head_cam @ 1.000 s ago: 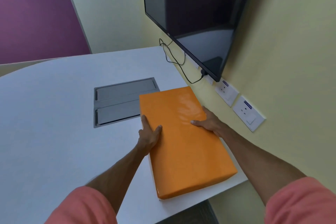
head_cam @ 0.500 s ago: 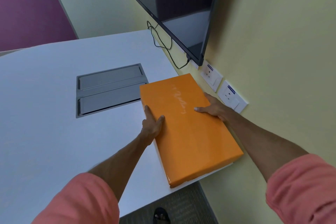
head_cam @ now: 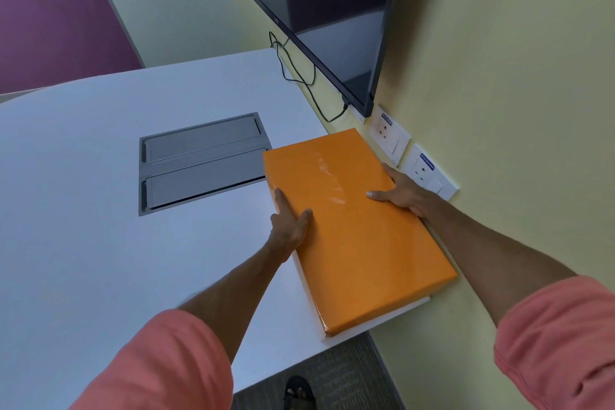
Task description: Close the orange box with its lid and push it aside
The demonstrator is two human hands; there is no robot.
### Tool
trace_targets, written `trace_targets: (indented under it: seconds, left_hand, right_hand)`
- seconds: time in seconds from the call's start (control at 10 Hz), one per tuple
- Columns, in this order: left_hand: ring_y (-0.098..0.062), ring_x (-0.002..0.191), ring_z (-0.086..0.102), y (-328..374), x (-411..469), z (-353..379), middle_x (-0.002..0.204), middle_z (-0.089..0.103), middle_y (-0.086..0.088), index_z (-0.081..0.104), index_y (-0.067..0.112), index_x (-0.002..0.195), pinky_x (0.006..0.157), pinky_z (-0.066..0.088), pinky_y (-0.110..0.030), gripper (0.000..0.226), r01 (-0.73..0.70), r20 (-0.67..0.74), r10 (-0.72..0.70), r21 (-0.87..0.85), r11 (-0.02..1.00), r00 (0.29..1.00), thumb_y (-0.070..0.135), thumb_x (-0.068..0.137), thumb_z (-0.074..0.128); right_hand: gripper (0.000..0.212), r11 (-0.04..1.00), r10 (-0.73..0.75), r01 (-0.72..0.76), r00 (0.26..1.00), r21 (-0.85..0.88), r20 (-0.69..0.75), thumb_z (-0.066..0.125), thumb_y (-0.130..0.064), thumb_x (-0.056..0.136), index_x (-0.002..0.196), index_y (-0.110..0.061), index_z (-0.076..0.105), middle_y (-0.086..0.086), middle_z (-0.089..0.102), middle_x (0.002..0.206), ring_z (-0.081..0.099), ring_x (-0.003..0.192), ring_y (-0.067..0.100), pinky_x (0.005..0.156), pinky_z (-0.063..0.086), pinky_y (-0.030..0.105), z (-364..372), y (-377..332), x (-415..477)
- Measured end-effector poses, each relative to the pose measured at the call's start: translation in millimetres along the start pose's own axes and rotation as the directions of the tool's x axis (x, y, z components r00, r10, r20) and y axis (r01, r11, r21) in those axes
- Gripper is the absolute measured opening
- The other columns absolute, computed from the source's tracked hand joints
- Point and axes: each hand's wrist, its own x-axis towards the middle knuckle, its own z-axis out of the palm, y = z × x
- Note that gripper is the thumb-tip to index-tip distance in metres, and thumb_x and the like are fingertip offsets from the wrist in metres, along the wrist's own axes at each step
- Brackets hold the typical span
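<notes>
The orange box (head_cam: 356, 233) lies flat and closed on the white table (head_cam: 83, 243), its lid on, at the table's right edge next to the yellow wall. My left hand (head_cam: 289, 223) grips its left long side, thumb on top and fingers along the edge. My right hand (head_cam: 399, 191) holds the right long side, thumb on the lid, fingers hidden between box and wall. The box's near end reaches the table's front corner.
A grey recessed cable hatch (head_cam: 199, 160) sits in the table just left of the box. A black wall screen (head_cam: 326, 17) hangs above, with a cable (head_cam: 296, 70) trailing down. Two wall sockets (head_cam: 422, 170) are beside my right hand. A sandalled foot (head_cam: 299, 393) shows on the floor.
The box has slid to the right and a little away from me, toward the wall, with both hands staying on its sides. My view has shifted too.
</notes>
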Motion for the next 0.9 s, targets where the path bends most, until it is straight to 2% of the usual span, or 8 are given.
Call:
trace_targets:
  seconds: [0.3,0.4,0.5,0.6,0.7,0.8,0.9]
  left_hand:
    - [-0.043,0.138,0.035,0,2,-4,0.155,0.025,-0.02,-0.018,0.028,0.151,0.11,0.035,-0.061,0.091,-0.011,0.014,0.011,0.014,1.0,1.0,0.048,0.094,0.05]
    - [-0.043,0.136,0.039,-1,0,-10,0.156,0.027,-0.018,-0.018,0.029,0.151,0.106,0.04,-0.061,0.092,-0.02,0.052,0.019,0.03,0.999,0.998,0.049,0.093,0.051]
    - [-0.042,0.134,0.041,-1,-1,-20,0.155,0.029,-0.016,-0.012,0.027,0.152,0.101,0.045,-0.058,0.089,-0.033,0.073,0.028,0.066,0.997,0.997,0.049,0.093,0.051]
    - [-0.04,0.132,0.046,-2,3,-41,0.151,0.038,-0.018,0.006,0.015,0.153,0.105,0.045,-0.053,0.08,-0.115,0.026,0.112,0.197,0.974,0.993,0.045,0.094,0.051]
    - [-0.038,0.135,0.044,-2,6,-64,0.151,0.038,-0.021,0.015,0.01,0.152,0.109,0.041,-0.05,0.075,-0.148,-0.036,0.168,0.324,0.934,0.985,0.045,0.095,0.05]
    - [-0.037,0.133,0.045,-5,7,-109,0.15,0.038,-0.021,0.024,0.009,0.149,0.105,0.042,-0.049,0.068,-0.155,-0.138,0.26,0.513,0.844,0.956,0.045,0.096,0.047]
    - [-0.035,0.127,0.051,-11,7,-139,0.145,0.043,-0.019,0.03,0.008,0.145,0.098,0.047,-0.048,0.063,-0.144,-0.213,0.314,0.568,0.81,0.925,0.045,0.096,0.046]
  right_hand:
    - [0.105,0.999,-0.004,0.003,1.0,-0.043,-0.004,0.077,-0.035,0.079,0.155,-0.026,0.005,0.008,0.022,0.161,0.033,0.142,0.03,0.11,0.036,0.046,0,0,3]
    - [0.102,0.995,-0.017,0.011,0.998,-0.098,-0.056,0.076,-0.036,0.08,0.155,-0.023,0.01,0.01,0.027,0.159,0.036,0.14,0.032,0.111,0.037,0.047,3,-7,0]
    - [0.089,0.984,-0.089,0.059,0.98,-0.168,-0.18,0.072,-0.04,0.083,0.153,-0.016,0.023,0.013,0.037,0.154,0.042,0.136,0.033,0.108,0.039,0.044,9,-11,-2]
    - [0.071,0.941,-0.244,0.15,0.921,-0.302,-0.303,0.063,-0.049,0.087,0.143,-0.01,0.043,0.013,0.05,0.144,0.049,0.13,0.032,0.101,0.041,0.04,23,-21,-11]
    - [0.073,0.896,-0.279,0.128,0.906,-0.425,-0.317,0.053,-0.055,0.089,0.144,-0.009,0.039,0.012,0.044,0.148,0.043,0.135,0.032,0.105,0.039,0.046,37,-33,-17]
    - [0.068,0.841,-0.369,0.154,0.864,-0.519,-0.342,0.043,-0.053,0.095,0.145,-0.008,0.036,0.013,0.042,0.15,0.04,0.136,0.032,0.105,0.039,0.048,76,-63,-25]
    - [0.066,0.8,-0.431,0.2,0.848,-0.566,-0.309,0.041,-0.05,0.097,0.145,-0.006,0.036,0.014,0.042,0.15,0.04,0.136,0.032,0.107,0.036,0.046,104,-82,-28]
